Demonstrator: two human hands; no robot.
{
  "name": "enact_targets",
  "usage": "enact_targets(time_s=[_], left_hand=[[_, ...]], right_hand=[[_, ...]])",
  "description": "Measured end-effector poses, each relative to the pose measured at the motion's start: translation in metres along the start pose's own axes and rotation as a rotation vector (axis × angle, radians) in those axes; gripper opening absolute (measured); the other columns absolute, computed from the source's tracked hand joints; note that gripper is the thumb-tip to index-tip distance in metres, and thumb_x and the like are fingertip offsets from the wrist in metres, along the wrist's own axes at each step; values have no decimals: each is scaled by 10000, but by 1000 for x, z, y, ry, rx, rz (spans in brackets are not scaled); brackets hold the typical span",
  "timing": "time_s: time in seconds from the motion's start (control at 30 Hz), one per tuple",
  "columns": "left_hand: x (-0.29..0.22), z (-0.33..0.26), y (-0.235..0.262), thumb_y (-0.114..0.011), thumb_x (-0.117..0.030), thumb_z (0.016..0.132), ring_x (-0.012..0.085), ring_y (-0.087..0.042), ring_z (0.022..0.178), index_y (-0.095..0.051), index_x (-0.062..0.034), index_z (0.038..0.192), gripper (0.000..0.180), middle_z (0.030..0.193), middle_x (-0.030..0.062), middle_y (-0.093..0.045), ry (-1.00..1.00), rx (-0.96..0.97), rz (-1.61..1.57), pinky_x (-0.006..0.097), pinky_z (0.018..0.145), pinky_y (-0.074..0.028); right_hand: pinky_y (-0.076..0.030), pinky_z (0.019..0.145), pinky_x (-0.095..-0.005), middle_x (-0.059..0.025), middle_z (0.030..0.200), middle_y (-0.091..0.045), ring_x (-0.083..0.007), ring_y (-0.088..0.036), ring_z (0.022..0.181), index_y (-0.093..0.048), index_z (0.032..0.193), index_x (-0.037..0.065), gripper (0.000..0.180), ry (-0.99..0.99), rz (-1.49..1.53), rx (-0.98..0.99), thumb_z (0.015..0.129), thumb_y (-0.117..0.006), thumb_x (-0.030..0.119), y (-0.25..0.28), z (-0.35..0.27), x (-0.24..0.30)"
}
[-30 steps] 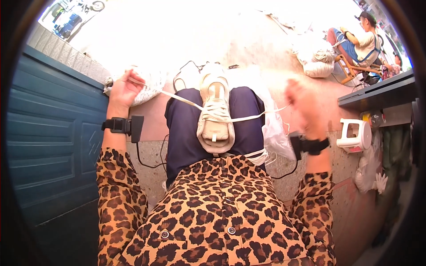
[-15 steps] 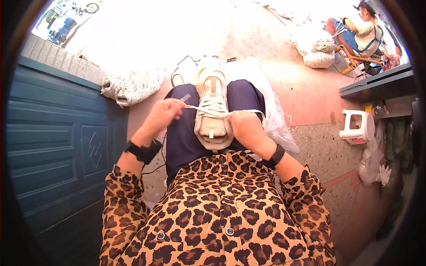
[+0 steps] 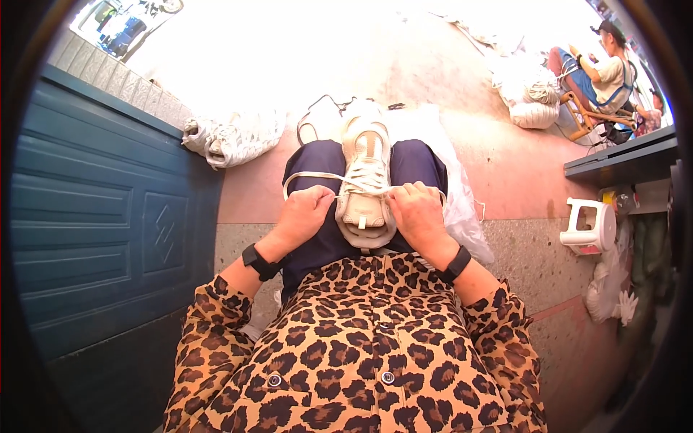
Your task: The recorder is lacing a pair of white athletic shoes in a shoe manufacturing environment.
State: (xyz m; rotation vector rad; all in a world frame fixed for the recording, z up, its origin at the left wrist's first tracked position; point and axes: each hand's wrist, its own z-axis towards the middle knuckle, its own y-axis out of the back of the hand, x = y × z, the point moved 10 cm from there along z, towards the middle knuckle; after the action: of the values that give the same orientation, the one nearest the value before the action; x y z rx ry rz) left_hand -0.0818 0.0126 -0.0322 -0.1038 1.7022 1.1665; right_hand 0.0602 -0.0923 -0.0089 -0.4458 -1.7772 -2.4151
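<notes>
A cream sneaker point(image 3: 367, 209) rests between my knees, its heel toward me and its toe pointing away. White laces point(image 3: 367, 177) criss-cross over its tongue. My left hand point(image 3: 307, 211) is closed at the shoe's left side, pinching a lace whose loose part loops over my left knee. At the right side of the collar, my right hand point(image 3: 417, 213) is closed on the other lace, with its end trailing over my right thigh. The fingertips of both hands are partly hidden.
Bundled white shoes point(image 3: 242, 141) lie on the floor beside the blue panelled door point(image 3: 94, 202). Clear plastic point(image 3: 462, 224) drapes by my right leg. A white stool point(image 3: 588, 226) stands at the right. Further back, a person point(image 3: 610, 72) sits near a white bundle point(image 3: 533, 101).
My left hand has come down and closer to the shoe, and its lace now loops over the left knee. The right hand stays beside the collar. The whole view has shifted slightly.
</notes>
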Motion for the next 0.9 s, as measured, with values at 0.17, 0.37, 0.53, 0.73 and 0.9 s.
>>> enact_targets(time_s=[0.17, 0.37, 0.53, 0.73, 0.9], left_hand=[[-21, 5, -7, -540, -151, 822, 294, -605, 686, -603, -49, 765, 133, 683, 123, -610, -146, -27, 340, 411, 621, -424], [-61, 3, -20, -533, -93, 720, 211, -574, 694, -566, -87, 727, 34, 654, 54, -576, -483, -35, 721, 356, 685, -380], [-67, -1, -33, -546, -109, 709, 175, -580, 721, -573, -94, 719, 33, 676, 22, -599, -530, 56, 878, 344, 711, -373], [-61, 5, -19, -584, -184, 734, 177, -554, 755, -603, -95, 746, 92, 691, 20, -601, -445, -93, 733, 342, 727, -360], [-66, -13, -14, -687, -244, 702, 198, -512, 810, -637, -100, 838, 204, 715, 4, -603, -280, -132, 769, 351, 733, -344]], right_hand=[[-370, 725, -347, -29, 759, -580, -199, -537, 784, -604, 811, 106, 69, -18, 3, -9, 794, -603, 173, -2, -1, -1], [-374, 722, -350, -29, 732, -579, -201, -539, 765, -609, 769, 99, 79, -17, 17, -25, 789, -598, 175, 0, 0, -4], [-374, 708, -349, -31, 716, -575, -199, -537, 752, -606, 734, 93, 105, 3, 18, -63, 792, -587, 179, 3, -1, -3], [-358, 723, -346, -34, 719, -570, -202, -524, 764, -615, 726, 86, 135, -13, 9, -32, 785, -598, 206, 8, -1, 0], [-369, 712, -362, -50, 743, -566, -228, -520, 801, -639, 747, 87, 151, -15, -87, 22, 784, -603, 228, 15, -3, 12]])
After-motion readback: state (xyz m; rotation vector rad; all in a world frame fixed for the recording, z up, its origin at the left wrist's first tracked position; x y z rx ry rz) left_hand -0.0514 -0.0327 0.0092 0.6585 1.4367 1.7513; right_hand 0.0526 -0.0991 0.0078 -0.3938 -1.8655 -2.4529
